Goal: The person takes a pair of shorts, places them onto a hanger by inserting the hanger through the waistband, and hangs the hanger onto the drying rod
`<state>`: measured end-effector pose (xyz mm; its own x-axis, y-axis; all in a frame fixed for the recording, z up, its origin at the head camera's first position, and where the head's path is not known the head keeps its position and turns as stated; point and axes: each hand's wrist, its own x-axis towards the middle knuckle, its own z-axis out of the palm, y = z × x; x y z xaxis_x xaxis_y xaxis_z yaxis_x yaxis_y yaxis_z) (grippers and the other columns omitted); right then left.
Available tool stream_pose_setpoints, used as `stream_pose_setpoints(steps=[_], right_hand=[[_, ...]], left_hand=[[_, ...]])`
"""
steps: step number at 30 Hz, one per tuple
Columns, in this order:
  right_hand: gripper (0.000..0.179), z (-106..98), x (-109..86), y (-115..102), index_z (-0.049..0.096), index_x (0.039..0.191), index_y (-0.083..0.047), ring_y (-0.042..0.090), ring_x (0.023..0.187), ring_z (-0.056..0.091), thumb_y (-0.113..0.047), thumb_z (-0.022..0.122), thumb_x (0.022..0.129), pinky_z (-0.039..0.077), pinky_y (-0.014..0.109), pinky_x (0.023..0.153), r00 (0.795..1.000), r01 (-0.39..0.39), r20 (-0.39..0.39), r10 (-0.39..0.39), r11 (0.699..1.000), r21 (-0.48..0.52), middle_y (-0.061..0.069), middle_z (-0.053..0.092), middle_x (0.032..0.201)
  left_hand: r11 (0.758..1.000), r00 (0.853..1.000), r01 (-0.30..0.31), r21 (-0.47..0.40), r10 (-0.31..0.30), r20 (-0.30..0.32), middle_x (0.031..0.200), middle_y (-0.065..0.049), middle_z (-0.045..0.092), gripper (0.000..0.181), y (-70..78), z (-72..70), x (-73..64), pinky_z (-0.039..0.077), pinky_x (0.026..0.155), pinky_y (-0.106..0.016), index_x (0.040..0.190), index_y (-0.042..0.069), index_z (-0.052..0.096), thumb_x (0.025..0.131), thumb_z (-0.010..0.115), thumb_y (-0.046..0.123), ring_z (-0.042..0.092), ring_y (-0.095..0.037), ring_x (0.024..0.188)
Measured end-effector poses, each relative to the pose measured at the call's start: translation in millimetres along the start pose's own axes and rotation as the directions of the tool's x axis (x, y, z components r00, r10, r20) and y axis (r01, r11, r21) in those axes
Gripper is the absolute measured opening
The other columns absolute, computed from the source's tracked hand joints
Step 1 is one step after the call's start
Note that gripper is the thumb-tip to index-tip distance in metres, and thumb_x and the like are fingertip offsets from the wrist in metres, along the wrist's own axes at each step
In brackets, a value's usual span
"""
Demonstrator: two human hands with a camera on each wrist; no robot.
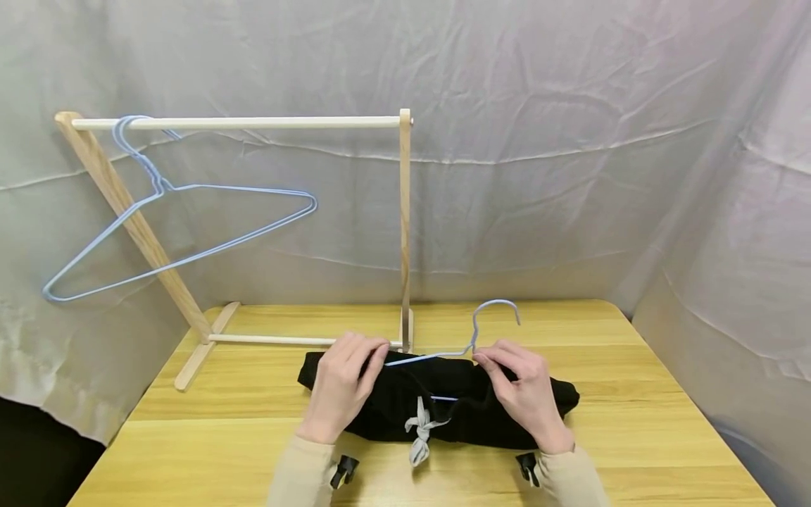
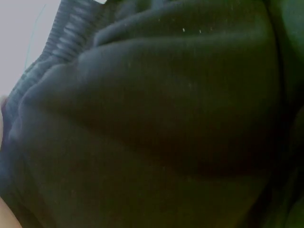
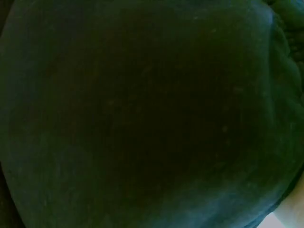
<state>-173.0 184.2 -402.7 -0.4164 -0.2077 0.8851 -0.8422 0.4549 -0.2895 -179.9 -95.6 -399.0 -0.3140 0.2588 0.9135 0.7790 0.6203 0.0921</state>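
Note:
Black drawstring pants (image 1: 380,412) lie bunched across the table, with a grey drawstring bow (image 1: 421,426) at the front. A light-blue wire hanger (image 1: 497,301) is partly inside them; its hook and part of one shoulder show above the waistband, and a short stretch of wire shows in the opening. My left hand (image 1: 342,384) pinches the waistband beside the hanger's left shoulder. By the base of the hook, my right hand (image 1: 524,387) pinches the waistband's other side. Dark cloth fills both wrist views, with the gathered elastic waistband (image 2: 71,33) at upper left in the left one.
Behind my left hand stands a wooden rack (image 1: 405,225) with a white top rail (image 1: 272,122). More blue wire hangers (image 1: 241,188) hang at the rail's left end. Grey cloth (image 1: 570,141) encloses the wooden table (image 1: 633,422) at the back and sides.

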Motion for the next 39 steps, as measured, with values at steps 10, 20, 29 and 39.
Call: stream_pose_setpoints(steps=[10,20,29,39], right_hand=[[0.009,11.0,1.6,-10.4,0.077,0.09,-0.013,0.003,0.068,0.063,-0.018,0.071,0.094,0.049,0.018,0.065,1.0,-0.004,0.029,0.006,0.998,-0.056,-0.008,0.069,0.08],[0.008,1.3,1.6,-2.9,0.076,0.092,-0.015,0.002,0.068,0.061,-0.008,0.072,0.091,0.048,0.018,0.064,0.999,-0.036,0.003,0.036,0.996,-0.083,-0.009,0.068,0.079],[0.007,-5.8,1.5,3.3,0.077,0.091,-0.013,0.004,0.069,0.062,-0.01,0.07,0.093,0.048,0.019,0.066,0.999,-0.032,-0.036,0.029,0.996,-0.088,-0.005,0.07,0.079],[0.008,-10.9,2.9,6.1,0.077,0.089,-0.007,0.007,0.077,0.066,-0.002,0.071,0.09,0.047,0.011,0.078,0.989,-0.071,-0.138,0.055,0.991,-0.111,0.003,0.072,0.079]], left_hand=[[0.999,0.997,-0.055,-0.001,0.055,0.052,0.077,0.006,0.06,0.025,13.5,15.2,-2.4,0.044,0.065,-0.022,0.085,0.013,0.076,0.096,0.067,0.033,0.051,-0.01,0.067],[0.999,0.996,-0.007,0.034,0.01,-0.087,0.068,0.006,0.053,0.036,10.6,14.2,-1.0,0.042,0.061,-0.022,0.068,0.013,0.069,0.093,0.071,0.037,0.049,-0.011,0.062],[0.995,0.975,0.047,0.093,-0.025,-0.22,0.064,0.003,0.05,0.044,4.5,11.1,-0.8,0.041,0.06,-0.026,0.061,0.012,0.064,0.089,0.075,0.044,0.049,-0.015,0.061],[0.956,0.931,0.168,0.239,-0.074,-0.358,0.06,0.001,0.05,0.055,2.7,10.5,-1.0,0.037,0.063,-0.033,0.057,0.012,0.059,0.083,0.075,0.059,0.049,-0.019,0.06]])
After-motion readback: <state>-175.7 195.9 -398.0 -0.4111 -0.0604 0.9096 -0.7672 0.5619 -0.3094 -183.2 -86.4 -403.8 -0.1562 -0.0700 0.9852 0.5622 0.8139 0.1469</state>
